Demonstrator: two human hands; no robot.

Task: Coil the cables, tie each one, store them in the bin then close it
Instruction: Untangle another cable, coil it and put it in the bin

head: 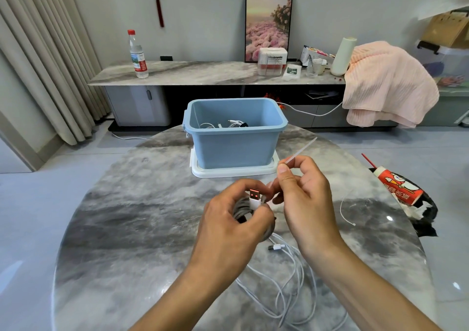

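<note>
The person stands at a round marble tabletop (121, 216) with a blue bin (236, 137) on it. The bin is open and sits on its white lid (203, 172).

Just in front of the bin, the left hand (233, 219) curls around a coiled cable (242, 207) and holds it tight, with the plug (254, 197) poking up between the fingers. The right hand (302, 191), right beside it, pinches a thin white tie (300, 150) between thumb and finger, and the long end sticks up toward the bin.

The coiled cable looks light and bendy. It will likely spring open if the hand lets go — so the grip should stay around the whole bundle, not only on the plug. The tie looks thin, smooth and a little stiff. It could slip, so holding it close to the end seems best for poking it around the coil.

A loose white cable (291, 280) lies in a messy loop on the tabletop, nearer the person than the bin. It is soft and may tangle. Another tie (346, 211) lies to the right of the hands.

Some cables (228, 124) are already inside the bin, but the front wall hides most of them, so I cannot count them. The left hand covers much of the coil. The low end of the pinched tie is hard to see — I cannot tell if it goes around the coil yet.
</note>
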